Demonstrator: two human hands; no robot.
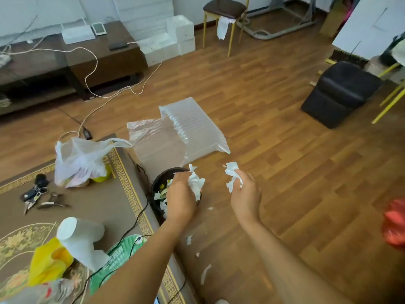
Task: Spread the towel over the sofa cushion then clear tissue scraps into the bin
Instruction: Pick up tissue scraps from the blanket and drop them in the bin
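Note:
My left hand (180, 195) grips a crumpled wad of white tissue (196, 183) directly over the small black bin (156, 183), which holds white scraps and some yellow-green waste. To the right of the bin, my right hand (244, 189) is closed on another torn tissue piece (232, 172) above the wooden floor. Loose tissue scraps lie on the floor near me: a small one (189, 239), a long strip (205, 273) and a tiny bit (209, 208). No towel or sofa cushion is in view.
A low table with a patterned brown cover (98, 205) stands left of the bin, carrying a plastic bag (79, 161), keys, a tissue roll (81, 235) and a cable. Air-cushion packaging (186, 130) lies behind the bin. A black stool (341, 93) and a chair (225, 9) stand farther off.

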